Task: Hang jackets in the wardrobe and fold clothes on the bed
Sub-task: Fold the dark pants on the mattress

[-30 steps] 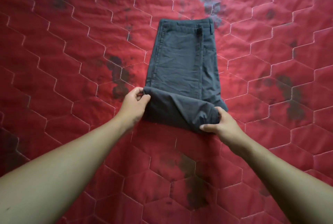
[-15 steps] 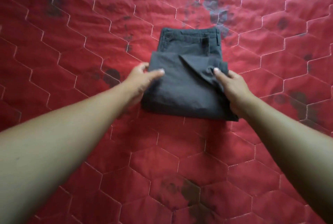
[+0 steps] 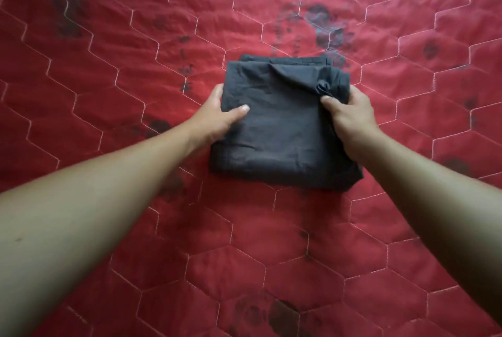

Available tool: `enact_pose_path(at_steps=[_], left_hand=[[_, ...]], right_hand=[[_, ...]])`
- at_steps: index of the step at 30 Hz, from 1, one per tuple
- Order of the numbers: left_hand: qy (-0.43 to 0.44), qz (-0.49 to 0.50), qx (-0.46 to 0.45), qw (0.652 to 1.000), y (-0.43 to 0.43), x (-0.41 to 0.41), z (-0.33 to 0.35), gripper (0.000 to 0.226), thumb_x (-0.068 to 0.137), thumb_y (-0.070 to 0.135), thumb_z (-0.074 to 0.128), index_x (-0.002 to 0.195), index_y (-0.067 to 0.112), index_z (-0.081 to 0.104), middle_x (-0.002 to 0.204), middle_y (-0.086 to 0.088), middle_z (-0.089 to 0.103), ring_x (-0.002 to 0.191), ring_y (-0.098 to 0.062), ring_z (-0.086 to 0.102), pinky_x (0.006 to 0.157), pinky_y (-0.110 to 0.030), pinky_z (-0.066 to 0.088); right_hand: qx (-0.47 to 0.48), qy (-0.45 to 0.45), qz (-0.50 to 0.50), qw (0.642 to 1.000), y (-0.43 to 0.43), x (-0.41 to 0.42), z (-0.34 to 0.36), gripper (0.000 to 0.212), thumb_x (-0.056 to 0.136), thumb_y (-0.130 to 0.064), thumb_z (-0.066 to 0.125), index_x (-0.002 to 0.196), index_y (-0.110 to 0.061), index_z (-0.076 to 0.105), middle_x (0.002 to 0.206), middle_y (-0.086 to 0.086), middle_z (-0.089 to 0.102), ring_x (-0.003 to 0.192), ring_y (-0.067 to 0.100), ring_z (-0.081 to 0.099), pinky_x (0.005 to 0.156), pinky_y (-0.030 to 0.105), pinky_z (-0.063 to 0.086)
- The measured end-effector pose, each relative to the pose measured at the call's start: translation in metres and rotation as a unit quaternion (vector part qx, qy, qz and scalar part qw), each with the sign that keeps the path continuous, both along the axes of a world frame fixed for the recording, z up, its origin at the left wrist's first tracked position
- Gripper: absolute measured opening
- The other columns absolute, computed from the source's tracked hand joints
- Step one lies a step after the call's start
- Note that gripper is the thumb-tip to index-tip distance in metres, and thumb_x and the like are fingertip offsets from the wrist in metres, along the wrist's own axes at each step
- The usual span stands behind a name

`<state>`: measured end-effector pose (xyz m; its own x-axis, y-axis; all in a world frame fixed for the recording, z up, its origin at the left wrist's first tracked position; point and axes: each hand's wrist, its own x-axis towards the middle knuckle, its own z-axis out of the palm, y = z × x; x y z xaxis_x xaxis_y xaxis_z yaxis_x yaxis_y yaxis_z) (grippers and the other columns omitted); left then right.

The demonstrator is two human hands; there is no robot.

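Observation:
A pair of dark grey trousers [image 3: 282, 130] lies folded into a compact square on the red quilted bed [image 3: 135, 65]. My left hand [image 3: 217, 116] grips the bundle's left edge, thumb on top and fingers tucked under the side. My right hand [image 3: 350, 114] grips the right edge, where the thumb presses into a bunched crease of cloth near the upper right corner. A strip of the lower layer shows beyond the far edge of the top fold.
The bedspread is red with white hexagon stitching and dark printed patches, and it fills the whole view. Nothing else lies on it within sight.
The lower half of the trousers was folded up over the waistband, making a square bundle. Both hands moved from the fold's front edge to the bundle's sides.

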<state>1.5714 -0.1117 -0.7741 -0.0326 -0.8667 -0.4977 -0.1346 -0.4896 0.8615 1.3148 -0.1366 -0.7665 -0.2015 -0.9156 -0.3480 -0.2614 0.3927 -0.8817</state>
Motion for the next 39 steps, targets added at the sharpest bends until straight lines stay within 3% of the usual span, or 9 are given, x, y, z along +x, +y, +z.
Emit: enact_pose_path(at_steps=[5,10,14,17,19,23,31,36,39], left_hand=[[-0.03,-0.035,-0.005,0.999,-0.016,0.007,-0.01,0.055,0.091,-0.002,0.064,0.133,0.027,0.043,0.122,0.001,0.068,0.111,-0.014,0.068,0.1,-0.036,0.053],[-0.164,-0.052,-0.037,0.984,-0.032,0.001,-0.013,0.077,0.089,0.016,0.067,0.152,0.032,0.026,0.133,-0.002,0.061,0.12,-0.015,0.061,0.111,-0.043,0.044],[-0.462,-0.083,-0.137,0.872,-0.033,-0.024,-0.003,0.084,0.092,0.036,0.064,0.159,0.03,0.014,0.154,-0.016,0.023,0.142,-0.033,0.028,0.117,-0.047,0.031],[-0.552,-0.245,-0.236,0.761,-0.038,-0.041,-0.018,0.076,0.097,0.052,0.047,0.161,0.029,0.01,0.167,-0.017,-0.005,0.155,-0.034,-0.005,0.124,-0.052,0.011],[-0.565,-0.323,-0.233,0.723,-0.045,-0.04,-0.035,0.077,0.099,0.06,0.036,0.161,0.03,0.002,0.166,-0.018,-0.014,0.154,-0.033,-0.012,0.124,-0.054,0.004],[-0.529,-0.329,-0.219,0.751,-0.056,-0.03,-0.054,0.08,0.095,0.068,0.031,0.16,0.035,-0.003,0.165,-0.018,-0.021,0.153,-0.033,-0.018,0.124,-0.054,0.002],[-0.506,-0.214,-0.208,0.809,-0.029,-0.034,-0.048,0.077,0.096,0.063,0.039,0.159,0.04,0.003,0.166,-0.018,-0.017,0.154,-0.034,-0.013,0.125,-0.052,0.008],[-0.503,-0.24,-0.155,0.816,0.057,-0.021,-0.052,0.079,0.094,0.067,0.041,0.158,0.045,0.0,0.165,-0.016,-0.022,0.154,-0.031,-0.015,0.126,-0.046,-0.001],[-0.47,-0.244,-0.115,0.84,0.067,-0.019,-0.045,0.081,0.093,0.069,0.043,0.157,0.047,-0.001,0.163,-0.017,-0.025,0.154,-0.031,-0.015,0.126,-0.046,-0.003]], right_hand=[[-0.002,-0.019,-0.006,1.0,-0.02,0.004,-0.014,0.026,0.094,-0.002,0.059,0.115,-0.015,0.067,0.1,-0.006,0.071,0.088,0.002,0.064,0.086,0.021,0.051],[0.006,0.165,0.025,0.986,-0.038,-0.001,-0.017,0.031,0.101,-0.027,0.055,0.129,-0.011,0.054,0.114,0.002,0.061,0.108,0.02,0.059,0.086,0.028,0.042],[-0.103,0.426,0.126,0.89,-0.027,0.01,-0.017,0.065,0.094,-0.038,0.055,0.153,-0.02,0.033,0.155,0.016,0.033,0.144,0.036,0.032,0.115,0.05,0.028],[-0.204,0.524,0.331,0.758,-0.011,0.017,-0.039,0.066,0.098,-0.048,0.045,0.156,-0.02,0.035,0.168,0.016,0.016,0.155,0.038,0.011,0.122,0.065,0.008],[-0.158,0.539,0.374,0.738,-0.013,0.014,-0.056,0.073,0.1,-0.061,0.032,0.161,-0.021,0.023,0.17,0.015,0.006,0.156,0.038,0.001,0.121,0.067,0.004],[-0.119,0.511,0.387,0.758,-0.034,0.005,-0.072,0.083,0.095,-0.073,0.022,0.163,-0.029,0.004,0.17,0.014,-0.01,0.156,0.037,-0.013,0.12,0.068,0.002],[-0.102,0.506,0.31,0.799,-0.009,0.011,-0.066,0.081,0.097,-0.07,0.028,0.163,-0.028,0.007,0.169,0.016,-0.01,0.156,0.036,-0.01,0.119,0.071,0.007],[-0.114,0.533,0.385,0.744,0.084,-0.005,-0.071,0.077,0.1,-0.069,0.021,0.164,-0.028,0.011,0.171,0.01,-0.005,0.157,0.035,-0.009,0.119,0.069,0.007],[-0.071,0.518,0.391,0.757,0.084,-0.003,-0.065,0.085,0.094,-0.078,0.015,0.163,-0.03,0.005,0.171,0.008,-0.01,0.156,0.034,-0.015,0.118,0.072,0.005]])
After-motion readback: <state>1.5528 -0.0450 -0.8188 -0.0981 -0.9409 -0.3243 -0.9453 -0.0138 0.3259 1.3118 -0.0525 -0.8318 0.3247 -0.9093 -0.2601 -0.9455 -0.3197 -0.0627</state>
